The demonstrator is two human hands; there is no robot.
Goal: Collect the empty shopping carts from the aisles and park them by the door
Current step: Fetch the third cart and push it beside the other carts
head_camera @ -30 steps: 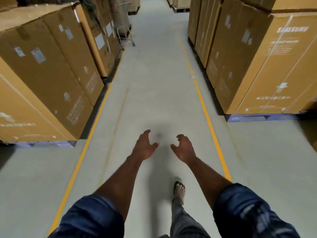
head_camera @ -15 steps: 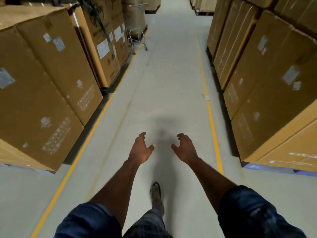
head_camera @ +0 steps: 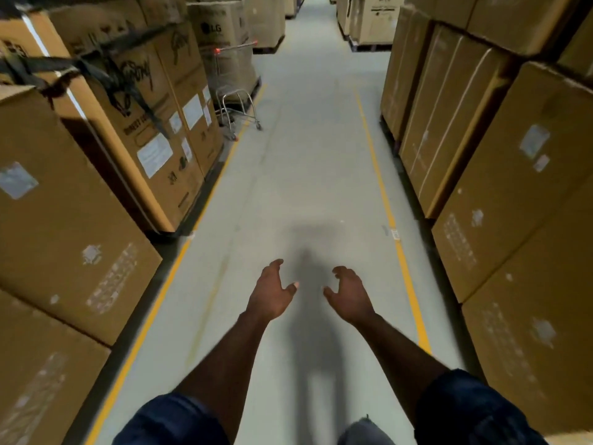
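A metal shopping cart with red handle caps stands far ahead on the left side of the aisle, against the stacked boxes and over the yellow line. Its basket looks empty as far as I can tell. My left hand and my right hand are held out in front of me, low over the floor, fingers spread and curled, holding nothing. Both hands are well short of the cart.
Tall stacks of cardboard boxes line the left side, and more boxes line the right. A grey floor aisle runs between two yellow lines. More stacked boxes stand at the far end.
I have walked forward along the aisle; the cart now appears larger and closer. My hands keep the same open pose in front of me.
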